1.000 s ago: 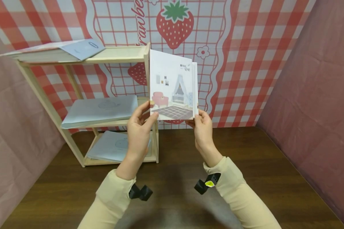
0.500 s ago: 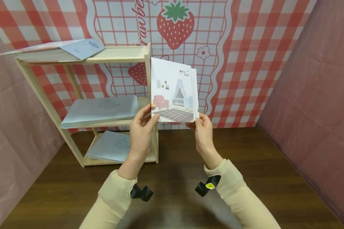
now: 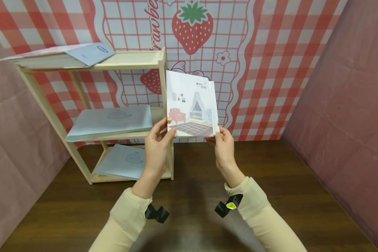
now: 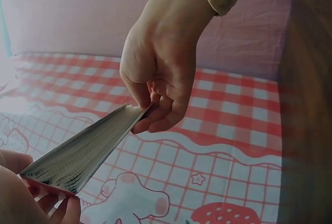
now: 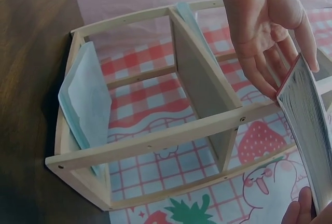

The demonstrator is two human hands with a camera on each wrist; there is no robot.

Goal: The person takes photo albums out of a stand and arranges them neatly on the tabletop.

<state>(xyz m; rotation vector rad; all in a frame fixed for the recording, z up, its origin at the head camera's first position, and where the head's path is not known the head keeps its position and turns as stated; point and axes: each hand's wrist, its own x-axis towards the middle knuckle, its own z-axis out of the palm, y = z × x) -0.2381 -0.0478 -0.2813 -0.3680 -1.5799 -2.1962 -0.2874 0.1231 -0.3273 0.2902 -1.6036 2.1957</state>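
Observation:
A white book [image 3: 189,87] with a nursery picture on its cover, a pink armchair and a crib, is held up in front of the strawberry backdrop. My left hand [image 3: 155,148] grips its lower left corner, thumb on the cover and fingers behind. At the lower right corner my right hand [image 3: 224,148] pinches the spine-side edge. In the left wrist view the page block of the book [image 4: 85,154] faces the camera, with the right hand [image 4: 163,63] at its far end. The right wrist view shows the left hand [image 5: 267,32] curled at the book's upper corner.
A wooden shelf [image 3: 135,57] stands to the left, close to the left hand. A thick book [image 3: 91,54] lies on its top, one pale blue book [image 3: 113,119] on the middle tier, another blue book [image 3: 121,161] at the bottom. Below is a dark table [image 3: 271,196].
Both hands have lowered the book a little, and its top has tipped so the cover looks shorter. The grip stays the same, and the shelf has not moved.

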